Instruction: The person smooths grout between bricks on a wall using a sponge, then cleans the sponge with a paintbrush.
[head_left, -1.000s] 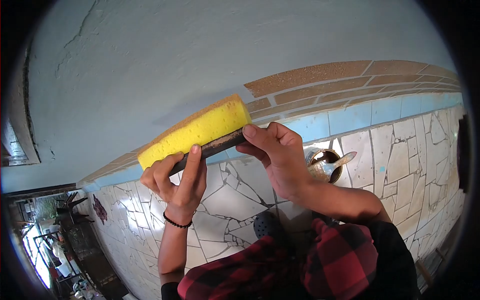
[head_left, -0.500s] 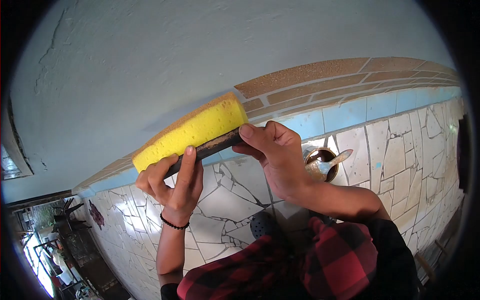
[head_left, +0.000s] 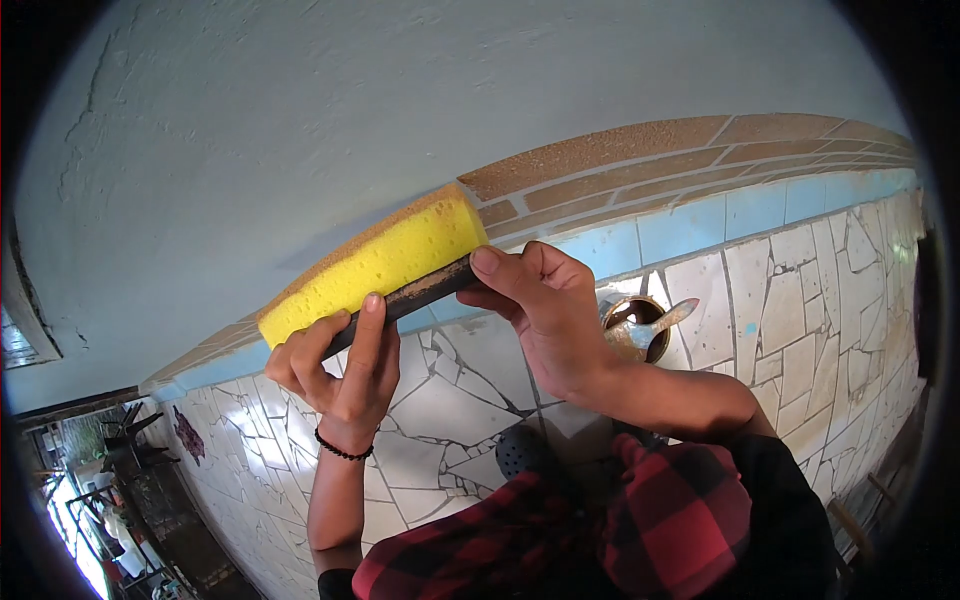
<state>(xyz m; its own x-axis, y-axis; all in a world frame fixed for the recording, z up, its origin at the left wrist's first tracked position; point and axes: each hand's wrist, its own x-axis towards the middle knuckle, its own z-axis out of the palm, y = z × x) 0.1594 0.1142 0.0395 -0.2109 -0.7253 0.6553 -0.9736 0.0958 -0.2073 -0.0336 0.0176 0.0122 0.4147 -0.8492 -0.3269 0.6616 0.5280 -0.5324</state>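
1. And there's the hard glare, lower left: daylight blazing white through the opening, dark clutter around it.
2. White reflections flash on the left of the tiled floor!
3. Soft, even light across the grey wall, a faint shadow above the sponge.
4. Sponge crisp, far-left details murky.
5. Wide-lens bend curves the brick band; corners drop to black.

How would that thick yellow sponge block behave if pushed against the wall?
The thick yellow sponge block looks light for its size, given its open pores. It would probably squash, while the straight dark backing strip likely keeps it from bending.
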